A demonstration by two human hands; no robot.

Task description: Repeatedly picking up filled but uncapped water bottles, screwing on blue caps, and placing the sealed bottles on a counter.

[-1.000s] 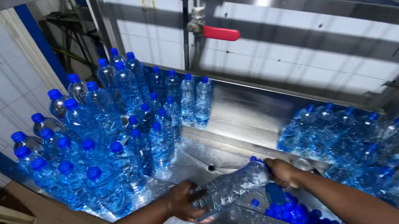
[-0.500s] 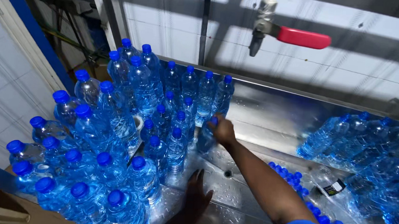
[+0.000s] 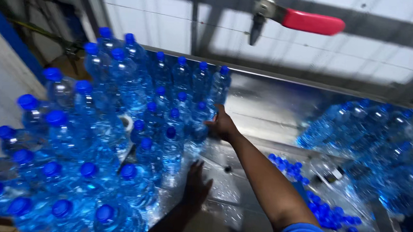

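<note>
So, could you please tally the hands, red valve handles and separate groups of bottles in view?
Hands: 2 (left hand, right hand)
Red valve handle: 1
Bottle groups: 2 (upright group, heaped group)
Total: 5

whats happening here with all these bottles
A person stands over a wet metal table crowded with upright blue-capped water bottles. The right hand is stretched out against a bottle at the right edge of the standing group. The left hand is open, low over the table beside the nearest bottles, holding nothing. More bottles lie heaped on the right, with loose blue caps in front of them.
</note>
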